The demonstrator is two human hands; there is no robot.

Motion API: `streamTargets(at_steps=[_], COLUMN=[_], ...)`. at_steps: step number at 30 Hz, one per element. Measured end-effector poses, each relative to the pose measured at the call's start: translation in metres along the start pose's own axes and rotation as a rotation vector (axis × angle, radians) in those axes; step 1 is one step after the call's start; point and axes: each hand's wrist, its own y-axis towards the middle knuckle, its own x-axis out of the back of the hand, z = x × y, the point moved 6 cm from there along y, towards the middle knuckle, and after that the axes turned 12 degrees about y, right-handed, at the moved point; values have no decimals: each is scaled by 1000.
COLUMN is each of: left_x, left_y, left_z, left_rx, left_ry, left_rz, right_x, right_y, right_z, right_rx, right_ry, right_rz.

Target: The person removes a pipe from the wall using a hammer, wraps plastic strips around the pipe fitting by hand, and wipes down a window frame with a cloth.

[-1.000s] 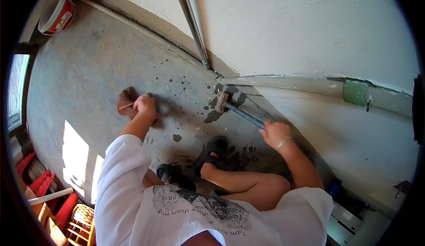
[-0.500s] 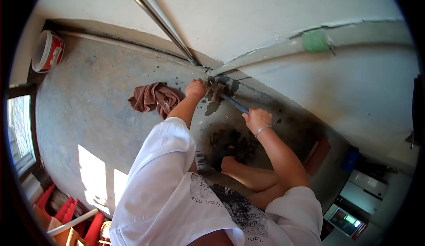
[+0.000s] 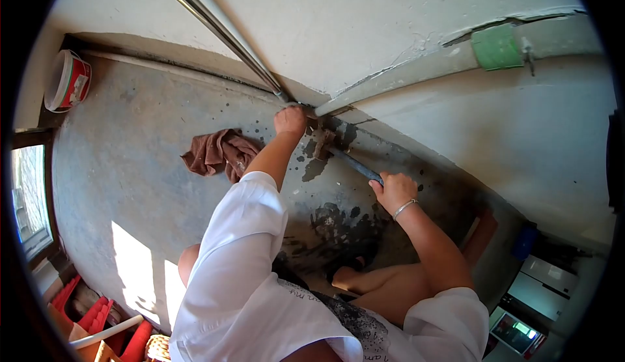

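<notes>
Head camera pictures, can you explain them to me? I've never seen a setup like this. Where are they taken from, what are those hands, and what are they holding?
There's no machine here: these are a person's own bare hands. Every picture comes from one camera worn on that person's head, looking forward and down, so the white shirt fills the bottom. The right hand grips the handle of a hammer, its head low by the wall corner. The left hand is curled closed nearby; whether it holds anything is hidden. On the concrete floor lie a crumpled brown cloth and dark patches. A red and white bucket sits farther off, by the wall.
</notes>
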Motion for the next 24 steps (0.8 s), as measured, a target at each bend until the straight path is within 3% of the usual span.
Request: streamTargets(at_steps=[11, 22, 24], left_x=[3, -6, -14], left_y=[-1, -3, -13], left_z=[-20, -5, 1], left_rx=[-214, -182, 2], left_ry=[253, 204, 20], left_rz=[-149, -20, 13], right_x=[13, 19, 19], right_y=[4, 10, 13], right_z=[10, 17, 12], right_rx=[39, 156, 162], right_ry=[19, -74, -75], right_rz=[19, 2, 1])
